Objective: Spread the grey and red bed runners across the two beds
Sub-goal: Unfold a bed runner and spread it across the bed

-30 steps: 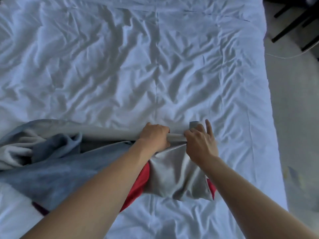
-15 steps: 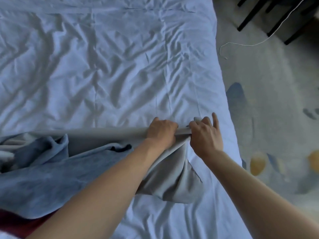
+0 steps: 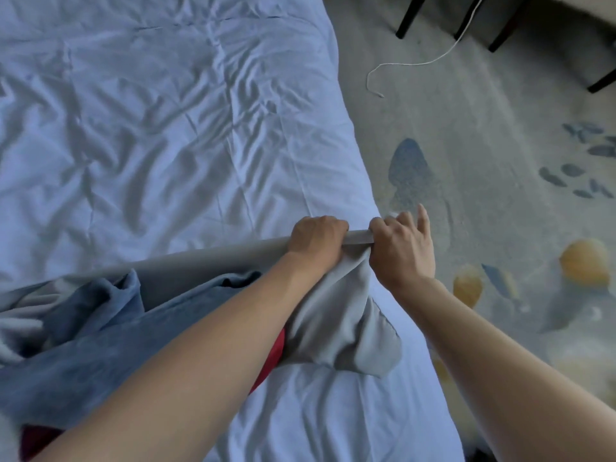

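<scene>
- grey bed runner [image 3: 206,266], red underside peeking out, lies bunched across the white bed [image 3: 173,135]
- left hand [image 3: 316,240] and right hand [image 3: 401,251] both grip its folded edge at the bed's right side
- no readable writing anywhere

Bed [image 3: 166,145]: wrinkled white sheet; grey and red runner [image 3: 343,321] lies bunched near the right edge.
Floor [image 3: 483,161]: patterned carpet; white cord [image 3: 416,63].

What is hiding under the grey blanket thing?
Under the grey runner a bit of red cloth peeks out, lying on the white bed. How far the red goes is covered by the grey folds and the arms.
</scene>
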A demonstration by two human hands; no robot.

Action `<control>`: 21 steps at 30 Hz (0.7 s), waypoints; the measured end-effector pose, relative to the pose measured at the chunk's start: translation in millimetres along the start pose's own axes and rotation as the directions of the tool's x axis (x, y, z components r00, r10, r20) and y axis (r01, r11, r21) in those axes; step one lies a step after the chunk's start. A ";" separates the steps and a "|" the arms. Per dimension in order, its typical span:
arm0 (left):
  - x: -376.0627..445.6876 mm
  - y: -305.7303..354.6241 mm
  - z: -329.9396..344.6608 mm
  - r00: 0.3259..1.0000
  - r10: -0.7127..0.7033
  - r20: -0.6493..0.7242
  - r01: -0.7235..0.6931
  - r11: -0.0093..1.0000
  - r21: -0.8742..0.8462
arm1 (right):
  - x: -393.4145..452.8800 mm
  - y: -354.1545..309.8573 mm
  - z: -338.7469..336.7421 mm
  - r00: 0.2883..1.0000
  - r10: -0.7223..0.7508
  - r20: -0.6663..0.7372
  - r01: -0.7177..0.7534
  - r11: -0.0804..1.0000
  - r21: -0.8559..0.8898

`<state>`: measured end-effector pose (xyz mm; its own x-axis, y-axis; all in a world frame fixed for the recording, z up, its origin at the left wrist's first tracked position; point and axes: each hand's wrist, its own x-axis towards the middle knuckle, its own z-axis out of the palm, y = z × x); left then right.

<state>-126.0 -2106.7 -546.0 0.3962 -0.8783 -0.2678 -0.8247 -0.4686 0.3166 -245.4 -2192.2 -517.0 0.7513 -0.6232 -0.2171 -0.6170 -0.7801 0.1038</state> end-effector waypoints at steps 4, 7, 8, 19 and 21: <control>-24.2 14.5 5.1 1.000 -0.008 0.024 0.008 1.000 0.002 | -31.8 1.2 1.9 1.000 0.001 -0.003 -0.001 0.998 0.063; -53.8 24.4 13.4 1.000 -0.003 0.026 0.002 1.000 0.009 | -68.1 -2.1 8.3 1.000 -0.014 0.022 0.012 0.996 0.094; -64.6 27.5 15.6 1.000 0.006 0.024 -0.006 1.000 0.015 | -81.0 -4.0 9.9 1.000 -0.013 0.014 0.012 0.993 0.115; -201.1 50.6 53.6 0.999 0.045 0.025 -0.048 0.992 0.113 | -220.4 -41.2 33.0 0.997 0.013 0.070 -0.022 0.991 0.131; -223.8 51.7 63.7 0.997 0.068 0.037 -0.072 0.988 0.134 | -245.7 -50.9 40.0 0.996 0.029 0.082 -0.039 0.991 0.129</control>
<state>-283.0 -1928.3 -527.7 0.3240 -0.9041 -0.2787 -0.8978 -0.3867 0.2108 -408.0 -1997.2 -507.8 0.7116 -0.6388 -0.2925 -0.6712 -0.7412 -0.0140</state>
